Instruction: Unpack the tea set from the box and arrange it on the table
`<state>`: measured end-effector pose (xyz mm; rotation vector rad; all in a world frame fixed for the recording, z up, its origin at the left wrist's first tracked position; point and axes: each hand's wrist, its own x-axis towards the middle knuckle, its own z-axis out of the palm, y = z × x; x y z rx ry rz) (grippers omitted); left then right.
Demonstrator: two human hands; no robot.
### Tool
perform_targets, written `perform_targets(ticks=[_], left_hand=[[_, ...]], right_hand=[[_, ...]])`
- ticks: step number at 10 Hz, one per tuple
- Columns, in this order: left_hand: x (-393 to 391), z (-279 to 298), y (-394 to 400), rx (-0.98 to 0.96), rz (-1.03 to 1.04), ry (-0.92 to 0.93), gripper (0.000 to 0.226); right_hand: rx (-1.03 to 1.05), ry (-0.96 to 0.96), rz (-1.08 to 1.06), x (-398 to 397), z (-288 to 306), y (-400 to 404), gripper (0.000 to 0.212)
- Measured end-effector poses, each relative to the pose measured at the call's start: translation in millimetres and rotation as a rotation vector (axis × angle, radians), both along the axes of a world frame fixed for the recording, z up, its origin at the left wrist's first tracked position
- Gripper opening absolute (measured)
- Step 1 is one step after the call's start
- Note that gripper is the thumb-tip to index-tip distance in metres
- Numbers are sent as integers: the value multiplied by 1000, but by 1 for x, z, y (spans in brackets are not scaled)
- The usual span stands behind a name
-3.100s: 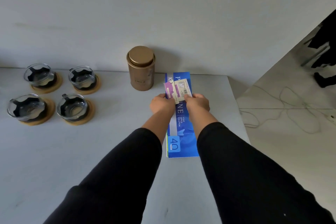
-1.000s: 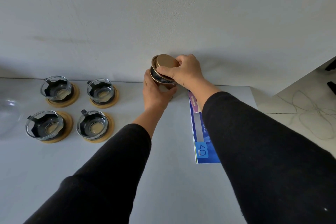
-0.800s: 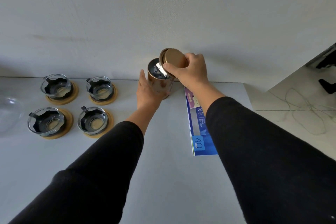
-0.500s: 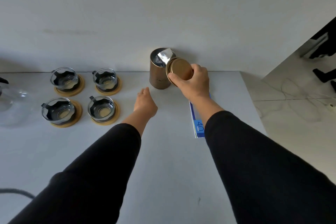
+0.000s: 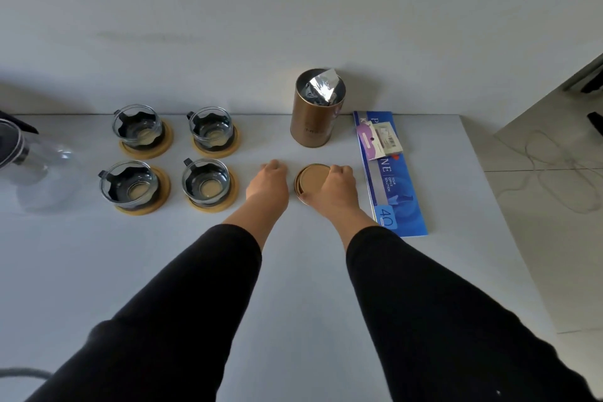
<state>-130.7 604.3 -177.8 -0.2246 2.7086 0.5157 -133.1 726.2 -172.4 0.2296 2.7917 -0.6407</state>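
Near the desk's far edge, the round bronze metal tea tin [image 5: 316, 111] now stands open, a crumpled silver foil bag [image 5: 321, 88] poking from its mouth. Its flat gold lid [image 5: 312, 180], held up beside the tin half a second ago, has come down onto the white desk [image 5: 163, 254] just in front of it. The right hand [image 5: 332, 188] lies over the lid's right side, fingers curled onto its rim and thumb against the near edge. The left hand [image 5: 269, 181] has moved forward to rest palm-down just left of the lid, fingers loosely bent and holding nothing. Four glass cups on round wooden coasters [image 5: 169, 155] sit in a square toward the far left, a clear glass teapot [image 5: 36, 173] at the left edge. A long blue packet [image 5: 391, 179] lies along the right edge, a small card [image 5: 380, 140] on its far end. Bare desk spreads along the near edge, under both black sleeves.
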Motion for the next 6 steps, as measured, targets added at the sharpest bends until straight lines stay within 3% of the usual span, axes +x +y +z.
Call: perform_targets(ticks=[4, 6], left_hand=[[7, -2, -5, 80, -25, 46, 64], [28, 13, -20, 173, -38, 87, 64]], right_hand=[[34, -62, -6, -8, 0, -6, 100], [-54, 53, -60, 12, 22, -6, 90]])
